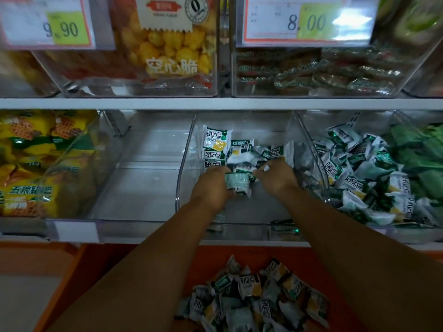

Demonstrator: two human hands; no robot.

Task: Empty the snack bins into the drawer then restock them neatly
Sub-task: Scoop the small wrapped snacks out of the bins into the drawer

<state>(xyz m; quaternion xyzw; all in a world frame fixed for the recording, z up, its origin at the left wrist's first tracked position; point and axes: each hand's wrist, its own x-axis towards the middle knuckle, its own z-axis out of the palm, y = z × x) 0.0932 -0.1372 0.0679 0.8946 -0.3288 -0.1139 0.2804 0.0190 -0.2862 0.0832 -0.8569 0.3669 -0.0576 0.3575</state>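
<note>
Both arms reach straight forward from the bottom of the frame into the middle clear bin (pixel 184 164) at centre, forearms bare, wrists nearly level, backs of the hands up.

Left hand (pixel 211 185): fingers curled, grip closed round a green-and-white snack packet (pixel 238 184), held just above the bin floor.

Right hand (pixel 278 178): just beside the left, fingers bent down onto the loose packets (pixel 242 152) at the bin's back. Fingertips are hidden among the wrappers, so I cannot tell whether its grip holds one.

A few packets stand stacked against the bin's left wall.

Bottom centre: orange drawer (pixel 79 271) with a pile of the same packets (pixel 254 300), under the arms.

Right of centre: a neighbour bin (pixel 309 140) heaped with the same packets. Left edge: yellow snack bags (pixel 28 164). The upper shelf has more bins and the price tags 9.90 (pixel 61 29) and 8.00 (pixel 306 21).
</note>
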